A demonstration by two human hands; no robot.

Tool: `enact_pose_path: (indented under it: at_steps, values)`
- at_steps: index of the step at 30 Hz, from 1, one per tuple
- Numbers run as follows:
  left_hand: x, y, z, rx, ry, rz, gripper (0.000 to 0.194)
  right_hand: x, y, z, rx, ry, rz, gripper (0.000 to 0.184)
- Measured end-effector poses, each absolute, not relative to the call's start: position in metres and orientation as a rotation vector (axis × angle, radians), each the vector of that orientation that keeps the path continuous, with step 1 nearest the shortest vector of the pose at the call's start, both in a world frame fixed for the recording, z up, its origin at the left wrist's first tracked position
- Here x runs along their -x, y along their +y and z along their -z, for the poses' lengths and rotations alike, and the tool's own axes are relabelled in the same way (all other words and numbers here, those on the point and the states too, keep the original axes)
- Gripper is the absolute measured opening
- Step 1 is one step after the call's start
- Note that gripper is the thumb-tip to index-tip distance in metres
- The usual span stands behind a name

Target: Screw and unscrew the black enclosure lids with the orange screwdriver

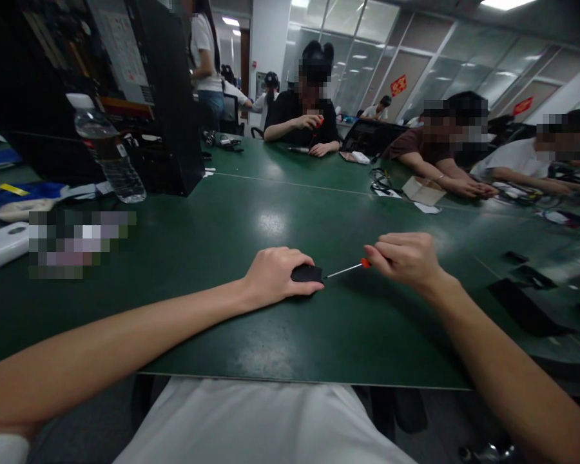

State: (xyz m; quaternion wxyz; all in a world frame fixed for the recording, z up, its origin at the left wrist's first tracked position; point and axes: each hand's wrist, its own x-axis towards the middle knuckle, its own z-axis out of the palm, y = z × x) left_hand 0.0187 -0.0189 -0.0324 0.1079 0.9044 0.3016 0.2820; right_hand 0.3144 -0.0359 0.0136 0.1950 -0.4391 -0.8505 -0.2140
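My left hand (275, 277) is wrapped round a small black box-like device (309, 275) on the green table, thumb along its near side and fingers over the far side. A screwdriver (344, 270) with a thin metal shaft and a red handle is in my right hand (403, 261), whose fingers are closed round the handle. The shaft slants down to the left, and its tip meets the right end of the black device. Most of the handle is hidden in my fist. Whether the tip sits in a screw or a gap I cannot tell.
On the left stand a clear plastic bottle (109, 151) and a black computer case (169, 96). Black flat parts (526, 306) lie at the right. Farther back are an open cardboard box (423, 191) and coiled cables (381, 180). Several people sit across the green table (251, 212).
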Motion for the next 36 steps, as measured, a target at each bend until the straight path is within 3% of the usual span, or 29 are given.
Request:
enact_pose_path:
  at_steps: [11,36]
  values:
    - [-0.019,-0.019,0.033,-2.664,0.832,-0.841,0.043,-0.311,-0.031,-0.006,1.286,-2.380,0.431,0.058]
    - [-0.017,-0.019,0.032,-2.676,0.816,-0.793,0.046,-0.312,-0.030,-0.001,1.161,-2.382,0.473,0.057]
